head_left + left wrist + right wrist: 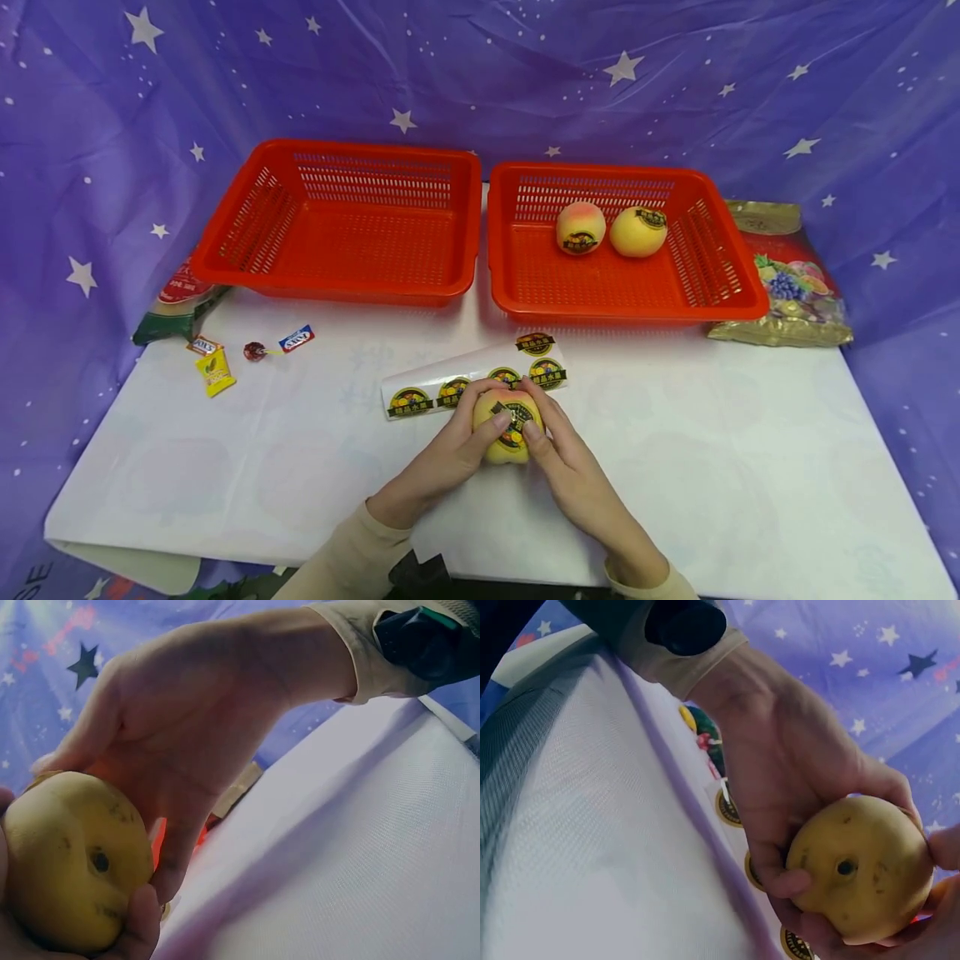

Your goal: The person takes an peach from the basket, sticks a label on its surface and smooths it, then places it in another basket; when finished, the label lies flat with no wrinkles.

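Both hands hold a yellow-pink peach (507,456) just above the white table, near its front middle. My left hand (454,450) wraps its left side, and my right hand (572,467) grips the right side. Both thumbs press on a black-and-gold fruit sticker (517,429) on its upper face. The peach's underside, with a small dark hole, shows in the left wrist view and the right wrist view. Just behind the hands lies a white sticker sheet (463,365) bearing several similar stickers, partly covered by the fingers.
Two red baskets stand at the back. The right basket (622,313) contains two stickered peaches (581,225) (637,233); the left basket (337,288) has none. A gold-red bag (795,287) lies right, a green-red bag (176,304) left. Wrapped candies (216,372) and a lollipop (255,351) lie left.
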Available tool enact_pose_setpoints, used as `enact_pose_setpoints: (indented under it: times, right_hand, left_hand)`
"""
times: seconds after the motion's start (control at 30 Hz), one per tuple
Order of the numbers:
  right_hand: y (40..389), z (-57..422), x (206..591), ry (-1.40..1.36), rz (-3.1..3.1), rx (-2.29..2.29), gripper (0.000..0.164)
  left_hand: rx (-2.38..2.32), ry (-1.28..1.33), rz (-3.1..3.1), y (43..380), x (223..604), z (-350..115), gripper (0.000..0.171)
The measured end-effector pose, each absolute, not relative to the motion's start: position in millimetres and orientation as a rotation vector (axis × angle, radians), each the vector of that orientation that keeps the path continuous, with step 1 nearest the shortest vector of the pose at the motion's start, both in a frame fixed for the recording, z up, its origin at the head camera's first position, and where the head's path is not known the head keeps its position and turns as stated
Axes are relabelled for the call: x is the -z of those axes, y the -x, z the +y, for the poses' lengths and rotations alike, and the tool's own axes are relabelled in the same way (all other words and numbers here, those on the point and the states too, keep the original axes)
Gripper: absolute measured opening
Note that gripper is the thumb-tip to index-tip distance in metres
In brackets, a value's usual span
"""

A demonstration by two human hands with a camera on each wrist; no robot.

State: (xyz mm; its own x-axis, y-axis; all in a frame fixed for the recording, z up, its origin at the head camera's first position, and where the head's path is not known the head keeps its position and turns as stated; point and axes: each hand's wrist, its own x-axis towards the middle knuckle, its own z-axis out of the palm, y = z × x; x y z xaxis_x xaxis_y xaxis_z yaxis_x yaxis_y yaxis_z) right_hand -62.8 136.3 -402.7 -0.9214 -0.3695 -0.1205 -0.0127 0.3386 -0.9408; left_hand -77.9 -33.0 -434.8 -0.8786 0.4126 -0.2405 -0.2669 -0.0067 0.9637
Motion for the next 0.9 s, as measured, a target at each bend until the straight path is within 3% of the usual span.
enact_pose_setpoints:
  times: [0.57, 0.77, 0.9]
  right_hand:
    - [63, 141, 407, 0.286, 2.328, 1.629, 0.042]
    - [63, 134, 408, 0.218, 2.27, 1.663, 0.061]
    - [62, 132, 396, 0.239, 2.195, 1.703, 0.063]
  left_hand:
    - [-1.897, -0.136, 1.713, 78, 410, -36, 0.042]
    - [-1.828, -0.143, 1.791, 77, 404, -34, 0.043]
    - [-1.805, -0.157, 1.831, 77, 417, -34, 0.044]
